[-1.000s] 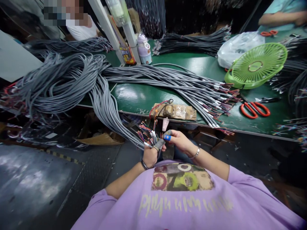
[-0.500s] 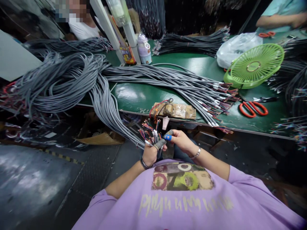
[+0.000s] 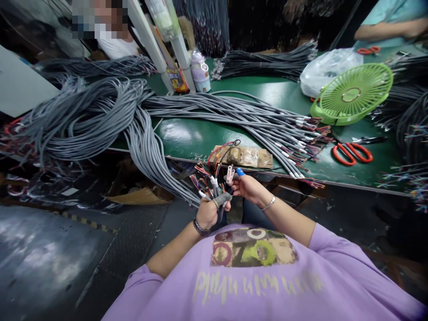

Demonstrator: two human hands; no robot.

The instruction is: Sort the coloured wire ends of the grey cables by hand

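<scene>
My left hand [image 3: 207, 212] is closed around a bundle of grey multi-core cables [image 3: 180, 189] below the table edge. Their stripped ends, with thin coloured wires [image 3: 204, 171] and white sleeves, stick up above the fist. Just to the right, my right hand [image 3: 248, 188] has its fingers closed at a small pale pink plastic piece [image 3: 230, 174] with holes in it. A blue wrap covers the thumb of that hand, and grey wraps cover fingers on both hands. Where the fingers meet the pink piece is partly hidden.
A cardboard-and-tape block [image 3: 245, 156] with wires sits at the table's front edge. More grey cables [image 3: 214, 107] cross the green table [image 3: 180, 129]. On the right are orange-handled scissors [image 3: 352, 154], a green fan [image 3: 351, 93] and a plastic bag [image 3: 329, 67]. Two people sit across.
My right hand has moved up and away from the cable bundle to the pink piece, which now shows turned. The left hand still grips the cables.
</scene>
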